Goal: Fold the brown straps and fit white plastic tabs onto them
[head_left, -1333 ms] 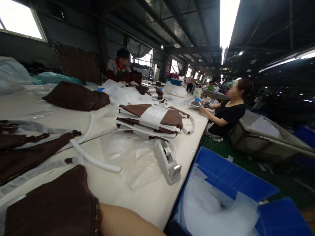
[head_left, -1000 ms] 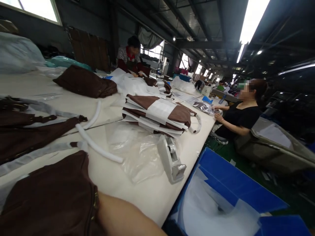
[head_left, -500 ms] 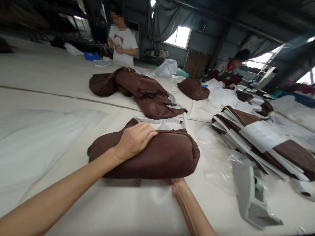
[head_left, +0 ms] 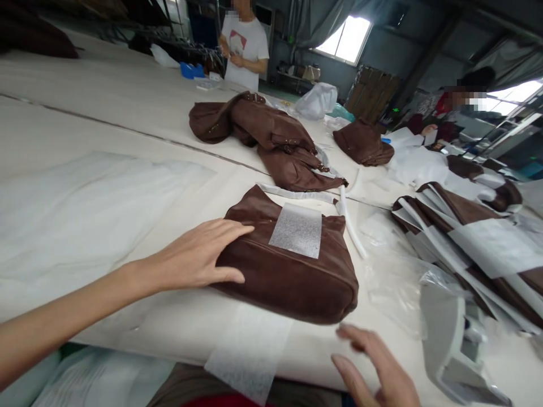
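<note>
On a cream-coloured table (head_left: 161,322), your spread left hand (head_left: 203,249) rests against a boxy dark-brown leathery bag (head_left: 288,282), your half-open right hand (head_left: 375,367) hangs empty nearby, and white fibrous strips (head_left: 297,229) atop and in front lie unjoined.

Bright window (head_left: 348,39) in dark wall (head_left: 407,48)
</note>
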The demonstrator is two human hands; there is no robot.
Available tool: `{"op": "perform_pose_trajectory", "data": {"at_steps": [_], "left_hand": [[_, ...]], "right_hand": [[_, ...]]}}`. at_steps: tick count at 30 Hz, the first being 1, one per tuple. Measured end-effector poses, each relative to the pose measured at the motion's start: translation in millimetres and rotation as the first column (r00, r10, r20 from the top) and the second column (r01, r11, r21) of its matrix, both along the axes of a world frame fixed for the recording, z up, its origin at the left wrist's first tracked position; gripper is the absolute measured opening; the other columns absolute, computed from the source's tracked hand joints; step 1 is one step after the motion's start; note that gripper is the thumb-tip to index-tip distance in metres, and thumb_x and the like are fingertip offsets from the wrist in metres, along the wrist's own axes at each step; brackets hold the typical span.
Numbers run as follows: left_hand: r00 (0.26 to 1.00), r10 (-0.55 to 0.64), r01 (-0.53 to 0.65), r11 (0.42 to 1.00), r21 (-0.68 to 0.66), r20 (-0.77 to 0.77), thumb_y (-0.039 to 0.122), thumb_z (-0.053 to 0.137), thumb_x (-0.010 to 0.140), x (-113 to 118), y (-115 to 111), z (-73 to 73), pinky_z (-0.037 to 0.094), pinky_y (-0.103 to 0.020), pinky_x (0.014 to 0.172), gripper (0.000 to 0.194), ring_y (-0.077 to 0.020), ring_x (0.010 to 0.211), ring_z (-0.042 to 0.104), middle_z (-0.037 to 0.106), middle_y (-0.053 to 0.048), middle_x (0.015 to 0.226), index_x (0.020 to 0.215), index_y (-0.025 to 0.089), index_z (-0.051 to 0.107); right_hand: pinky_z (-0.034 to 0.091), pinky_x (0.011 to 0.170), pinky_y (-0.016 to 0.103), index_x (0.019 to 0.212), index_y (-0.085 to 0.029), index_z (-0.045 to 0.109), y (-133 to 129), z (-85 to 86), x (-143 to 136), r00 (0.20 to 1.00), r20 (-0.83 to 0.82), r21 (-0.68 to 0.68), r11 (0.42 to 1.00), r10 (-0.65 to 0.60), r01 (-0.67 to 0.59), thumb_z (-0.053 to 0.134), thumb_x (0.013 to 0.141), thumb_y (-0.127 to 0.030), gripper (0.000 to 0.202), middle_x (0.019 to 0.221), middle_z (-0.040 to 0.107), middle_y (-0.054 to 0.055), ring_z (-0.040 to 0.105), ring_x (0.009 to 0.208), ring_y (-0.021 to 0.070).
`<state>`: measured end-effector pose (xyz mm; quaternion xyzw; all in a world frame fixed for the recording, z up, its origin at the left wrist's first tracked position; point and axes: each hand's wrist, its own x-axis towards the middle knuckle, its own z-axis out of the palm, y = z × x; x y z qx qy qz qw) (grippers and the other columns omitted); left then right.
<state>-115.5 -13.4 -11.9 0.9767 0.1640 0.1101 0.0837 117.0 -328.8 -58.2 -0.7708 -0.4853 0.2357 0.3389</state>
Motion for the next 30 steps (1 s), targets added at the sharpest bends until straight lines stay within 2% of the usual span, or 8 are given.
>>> {"op": "perform_pose_trajectory", "data": {"at_steps": [2, 3, 6, 9, 16, 23, 28, 30], "left_hand": [[0.997, -0.014, 0.018, 0.998, 0.053, -0.076, 0.053, 0.077, 0.077, 1.3, -6.3, -4.6, 0.042, -0.040, 0.100, 0.089, -0.0310, 0.119, 0.055, 0.055, -0.013, 0.134, 0.148, 0.020, 0.033], [0.995, -0.010, 0.018, 0.997, 0.080, -0.102, 0.046, 0.080, 0.075, 4.7, -9.5, -6.1, 0.043, -0.038, 0.095, 0.091, -0.0301, 0.113, 0.057, 0.057, -0.013, 0.127, 0.148, 0.020, 0.032], [0.990, 0.013, 0.008, 0.989, 0.149, -0.138, 0.033, 0.078, 0.078, 17.1, -15.0, -4.7, 0.043, -0.034, 0.082, 0.076, -0.0261, 0.098, 0.060, 0.060, -0.009, 0.112, 0.142, 0.020, 0.039], [0.989, -0.006, 0.030, 0.987, 0.159, -0.150, 0.033, 0.081, 0.075, 23.0, -16.5, 1.6, 0.042, -0.032, 0.077, 0.070, -0.0237, 0.090, 0.059, 0.060, -0.007, 0.108, 0.134, 0.020, 0.046], [0.982, -0.032, 0.078, 0.966, 0.247, -0.184, 0.040, 0.091, 0.062, 37.0, -30.5, -3.2, 0.038, -0.033, 0.073, 0.098, -0.0251, 0.090, 0.057, 0.057, -0.008, 0.110, 0.141, 0.018, 0.038], [0.981, -0.069, 0.123, 0.943, 0.309, -0.180, 0.028, 0.083, 0.074, 38.3, -18.5, -17.3, 0.035, -0.032, 0.068, 0.052, -0.0222, 0.087, 0.055, 0.060, -0.005, 0.099, 0.115, 0.020, 0.052], [0.988, -0.124, 0.147, 0.937, 0.316, -0.091, 0.023, 0.065, 0.089, 18.4, -12.5, -23.2, 0.037, -0.034, 0.064, 0.011, -0.0207, 0.079, 0.051, 0.058, -0.004, 0.087, 0.089, 0.021, 0.055], [0.990, -0.133, 0.138, 0.944, 0.298, -0.037, 0.020, 0.055, 0.093, 9.5, -11.1, -26.3, 0.039, -0.034, 0.065, 0.008, -0.0207, 0.078, 0.050, 0.058, -0.005, 0.085, 0.085, 0.022, 0.054]], "right_hand": [[0.046, 0.100, 0.049, 0.142, -0.022, 0.050, 28.0, 8.3, 16.7, 0.885, 0.466, 0.158, 0.985, -0.010, -0.072, 0.067, 0.086, -0.044, 0.063, 0.137, 0.057, 0.014, 0.053, 0.124, 0.0356], [0.046, 0.098, 0.052, 0.146, -0.018, 0.043, 43.9, 9.6, 22.7, 0.796, 0.606, 0.146, 0.982, 0.004, -0.116, 0.067, 0.085, -0.042, 0.070, 0.139, 0.054, 0.018, 0.051, 0.125, 0.0377], [0.049, 0.079, 0.046, 0.140, -0.012, 0.044, 80.2, 8.0, 36.3, 0.607, 0.793, 0.047, 0.988, 0.053, -0.147, 0.066, 0.086, -0.033, 0.062, 0.112, 0.062, 0.019, 0.058, 0.099, 0.0338], [0.043, 0.072, 0.039, 0.124, -0.014, 0.050, 87.5, 10.8, 46.5, 0.526, 0.846, 0.008, 0.986, 0.082, -0.167, 0.064, 0.087, -0.028, 0.042, 0.096, 0.061, 0.013, 0.057, 0.087, 0.0286], [0.038, 0.080, 0.040, 0.135, -0.015, 0.041, 88.6, 20.2, 36.5, 0.468, 0.876, 0.002, 0.968, 0.119, -0.252, 0.071, 0.082, -0.032, 0.063, 0.111, 0.059, 0.014, 0.053, 0.096, 0.0289], [0.033, 0.070, 0.035, 0.095, -0.017, 0.052, 99.0, -21.2, 41.4, 0.432, 0.902, 0.170, 0.924, -0.006, -0.343, 0.057, 0.094, -0.020, 0.005, 0.082, 0.055, 0.006, 0.047, 0.075, 0.0221], [0.033, 0.066, 0.034, 0.089, -0.019, 0.051, 90.2, -34.8, 51.7, 0.420, 0.907, 0.238, 0.814, 0.008, -0.530, 0.048, 0.094, -0.007, 0.013, 0.076, 0.053, 0.004, 0.043, 0.070, 0.0195], [0.035, 0.066, 0.034, 0.096, -0.017, 0.055, 85.0, -38.3, 54.1, 0.446, 0.895, 0.259, 0.789, 0.021, -0.557, 0.044, 0.093, -0.003, 0.017, 0.082, 0.056, 0.007, 0.045, 0.071, 0.0191]]}}
